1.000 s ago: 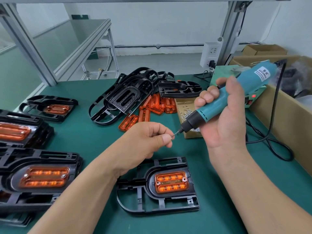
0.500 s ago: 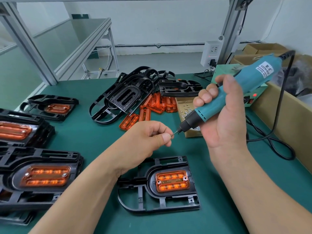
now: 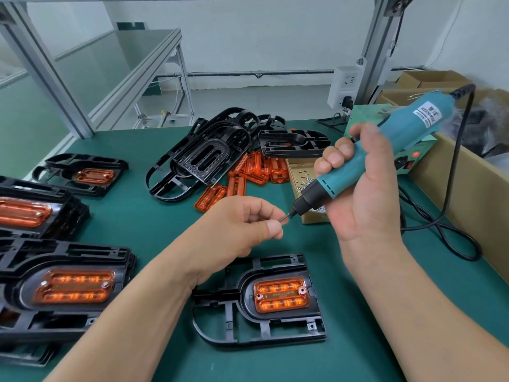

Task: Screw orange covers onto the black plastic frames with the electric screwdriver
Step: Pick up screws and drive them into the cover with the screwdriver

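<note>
A black plastic frame point(image 3: 248, 330) lies flat near the table's front, with an orange cover point(image 3: 279, 296) seated in its rounded recess. Above it my right hand point(image 3: 363, 194) grips the teal electric screwdriver point(image 3: 385, 150), held slanted with its bit pointing down-left. My left hand point(image 3: 242, 224) pinches a small screw point(image 3: 283, 218) between thumb and forefinger, right at the bit's tip. Both hands hover clear of the frame.
Finished frames with orange covers are stacked at the left point(image 3: 68, 288). Bare black frames point(image 3: 203, 158) and loose orange covers point(image 3: 259, 172) are piled at the back centre. A small cardboard box of screws point(image 3: 303, 180) sits behind my right hand. The tool's black cord point(image 3: 440, 232) loops beside a cardboard box wall point(image 3: 468, 199).
The screwdriver's rear end has swung slightly up and right while its tip stays at the screw pinched in my left hand. The frame has not moved.
</note>
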`<move>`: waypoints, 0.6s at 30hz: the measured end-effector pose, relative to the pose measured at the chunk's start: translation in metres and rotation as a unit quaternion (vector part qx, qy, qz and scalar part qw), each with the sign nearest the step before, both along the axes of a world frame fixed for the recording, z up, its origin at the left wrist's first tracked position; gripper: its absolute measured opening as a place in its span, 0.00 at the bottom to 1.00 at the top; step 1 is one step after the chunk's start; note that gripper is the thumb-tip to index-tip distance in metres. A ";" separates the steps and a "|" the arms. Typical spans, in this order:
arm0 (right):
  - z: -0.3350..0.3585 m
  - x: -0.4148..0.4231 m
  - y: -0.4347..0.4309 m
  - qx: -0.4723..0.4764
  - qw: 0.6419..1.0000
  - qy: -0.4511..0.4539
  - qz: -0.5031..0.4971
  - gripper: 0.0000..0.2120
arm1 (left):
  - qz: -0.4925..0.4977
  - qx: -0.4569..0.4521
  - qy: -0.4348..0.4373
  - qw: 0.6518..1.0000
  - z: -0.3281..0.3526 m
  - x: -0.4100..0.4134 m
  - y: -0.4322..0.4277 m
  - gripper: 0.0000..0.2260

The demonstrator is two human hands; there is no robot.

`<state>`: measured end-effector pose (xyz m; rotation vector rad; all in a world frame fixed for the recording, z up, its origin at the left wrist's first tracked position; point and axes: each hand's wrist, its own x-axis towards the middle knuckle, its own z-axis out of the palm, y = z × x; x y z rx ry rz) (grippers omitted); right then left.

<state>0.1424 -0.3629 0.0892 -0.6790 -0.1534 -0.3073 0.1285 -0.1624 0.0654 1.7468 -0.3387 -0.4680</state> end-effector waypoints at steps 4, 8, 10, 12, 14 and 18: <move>0.000 0.001 0.001 0.002 1.000 0.000 0.008 0.05 | 0.006 0.014 -0.026 1.000 -0.001 0.001 0.002 0.04; 0.000 0.001 -0.001 0.008 1.000 0.005 0.008 0.05 | 0.027 0.020 -0.044 0.998 -0.002 0.002 0.003 0.07; 0.000 0.002 -0.002 0.013 1.000 0.006 0.005 0.06 | 0.025 0.022 -0.043 0.998 -0.001 0.002 0.002 0.08; 0.000 0.002 -0.002 0.014 1.000 0.008 0.001 0.06 | 0.027 0.023 -0.046 0.998 0.000 0.002 0.002 0.07; 0.000 0.002 -0.002 0.014 1.000 0.009 -0.006 0.05 | 0.028 0.022 -0.045 0.998 0.000 0.001 0.001 0.06; 0.000 0.002 -0.002 0.015 1.000 0.010 -0.009 0.05 | 0.035 0.018 -0.043 0.998 -0.003 0.002 0.001 0.05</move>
